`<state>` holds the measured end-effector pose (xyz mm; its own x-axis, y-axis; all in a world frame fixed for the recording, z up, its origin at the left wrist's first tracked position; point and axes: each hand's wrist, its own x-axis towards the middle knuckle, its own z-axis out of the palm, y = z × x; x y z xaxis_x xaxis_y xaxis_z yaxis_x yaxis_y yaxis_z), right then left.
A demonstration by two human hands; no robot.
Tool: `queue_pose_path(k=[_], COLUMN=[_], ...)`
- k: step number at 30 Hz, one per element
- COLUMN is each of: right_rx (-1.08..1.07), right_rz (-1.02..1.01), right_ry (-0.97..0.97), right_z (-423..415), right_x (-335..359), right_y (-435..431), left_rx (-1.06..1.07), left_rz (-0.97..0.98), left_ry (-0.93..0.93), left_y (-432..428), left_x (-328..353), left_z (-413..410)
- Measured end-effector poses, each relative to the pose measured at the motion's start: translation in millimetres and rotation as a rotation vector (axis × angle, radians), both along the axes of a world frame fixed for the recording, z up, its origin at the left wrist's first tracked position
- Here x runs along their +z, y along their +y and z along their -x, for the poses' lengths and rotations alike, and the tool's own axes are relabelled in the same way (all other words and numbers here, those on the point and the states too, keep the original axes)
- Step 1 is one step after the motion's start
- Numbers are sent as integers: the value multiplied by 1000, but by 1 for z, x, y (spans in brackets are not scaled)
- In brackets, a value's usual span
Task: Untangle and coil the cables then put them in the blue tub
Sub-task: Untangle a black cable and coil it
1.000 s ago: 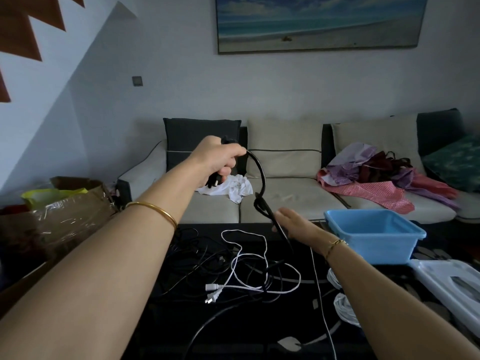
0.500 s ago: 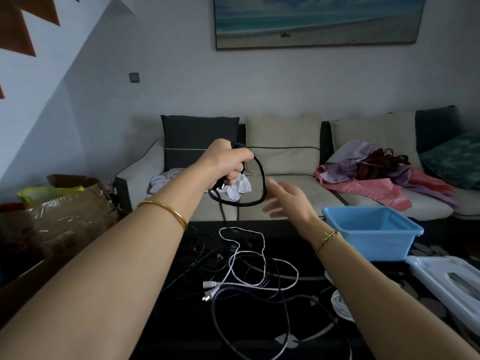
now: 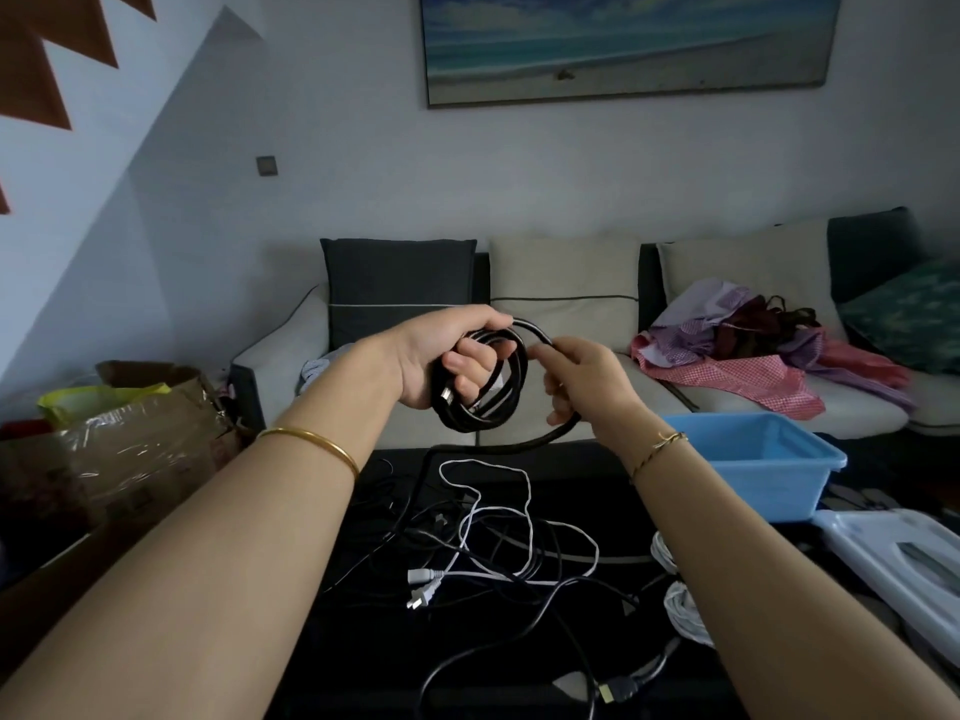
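Cables lie in a loose tangle across the dark table at lower centre of the frame, black runs crossing a white cable. At right of centre sits the blue tub, and I see nothing in the part of its inside that shows. Raised at mid-frame is the black coil. The left hand has its fingers curled through the loops and grips them. The right hand, just right of the coil, has its fingers wrapped round the free run of the same cable. That tail drops away to the lower left and into the tangle, and there I judge the risk lies: if it passes under other runs, drawing it in could drag the white cable and its white plug along, or pull a knot tight. The cable looks stiff to me, so a slack left grip could let the loops spring apart. As for writing, I can read no brand, label or lettering on any cable, plug or the tub.
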<state>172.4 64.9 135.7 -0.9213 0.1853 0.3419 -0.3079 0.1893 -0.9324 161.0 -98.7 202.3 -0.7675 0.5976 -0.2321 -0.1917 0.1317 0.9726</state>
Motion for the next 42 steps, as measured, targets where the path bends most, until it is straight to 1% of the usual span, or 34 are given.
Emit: queue_pose_path(k=[3, 6, 8, 11, 12, 13, 16, 19, 22, 25, 27, 30, 32, 35, 39, 42], right_rx=[34, 90, 181, 360, 401, 427, 465, 474, 441, 433, 421, 395, 349, 298, 276, 220], right_rz=[15, 85, 226, 578, 651, 679, 573, 345, 38, -155, -225, -311, -355, -417, -431, -486], right_ry=[-38, -28, -42, -39, -55, -83, -154, -175, -250, -295, -331, -385, -383, -364, -352, -323], right_z=[0, 4, 4, 0, -2, -5, -16, -27, -40, -49, -52, -56, -57, -59, -64, -64], right_x=[-9, -18, -22, -26, -27, -30, -40, -42, -33, -17, -9, 0, 7, 18, 32, 40], right_y=[-3, -8, -15, -23, -25, -28, -36, -39, -41, -42, -40, -38, -35, -32, -29, -22], left_rx=[-53, -75, -55, 27, 68, 115, 254, 362, 457, 487, 494, 524, 538, 547, 506, 509], left_rz=[-125, -275, -398, -596, -681, -758, -910, -956, -854, -799, -773, -680, -605, -429, -156, 6], left_ry=[-143, -261, -305, -361, -369, -365, -290, -189, -60, 13, 69, 192, 273, 495, 810, 919], left_y=[1, 5, 10, 18, 20, 21, 23, 24, 24, 29, 35, 42, 45, 47, 45, 44], left_x=[-1, -3, -4, -5, -4, -3, 4, 9, 7, 0, -4, -8, -11, -16, -17, -22], left_z=[-3, -4, -3, -2, 0, 2, 9, 17, 20, 16, 14, 14, 15, 15, 14, 13])
